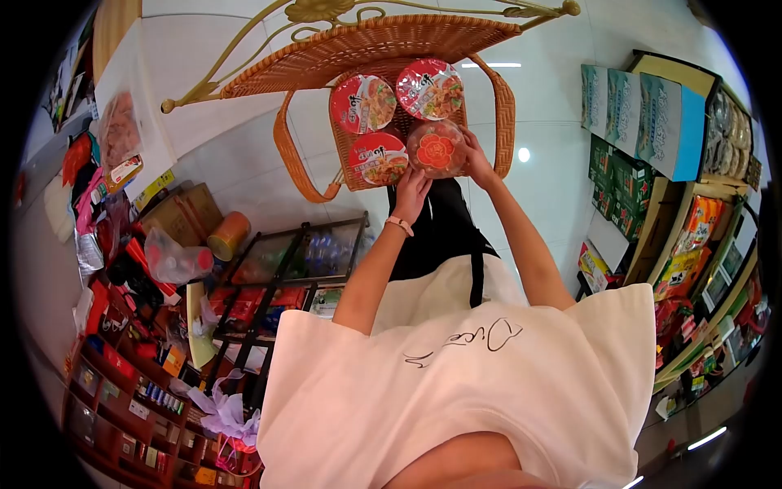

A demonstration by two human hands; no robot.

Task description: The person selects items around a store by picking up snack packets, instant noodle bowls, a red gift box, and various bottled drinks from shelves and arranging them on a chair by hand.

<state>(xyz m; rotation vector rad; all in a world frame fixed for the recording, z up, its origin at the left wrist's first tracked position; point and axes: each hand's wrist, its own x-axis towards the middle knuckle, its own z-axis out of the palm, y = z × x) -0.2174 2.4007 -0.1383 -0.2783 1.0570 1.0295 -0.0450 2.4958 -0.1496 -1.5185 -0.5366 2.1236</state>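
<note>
A wicker chair (371, 59) with tan armrests stands in front of me. On its seat are three instant noodle cups with red printed lids: one at back left (363, 104), one at back right (430, 89) and one at front left (378, 159). At the front right is a round tub (437, 150) with a large red flower on top. My left hand (414, 194) is at its near left edge, fingers curled against it. My right hand (478, 160) grips its right side. Whether the tub rests on the seat or is slightly lifted, I cannot tell.
To the right are shelves with packaged goods, green cartons (621, 186) and blue-white boxes (661, 126). A black-framed rack (285, 265) with bottles stands at left, near a cardboard box (183, 213) and a clear plastic jug (175, 257). Pale tiles cover the floor.
</note>
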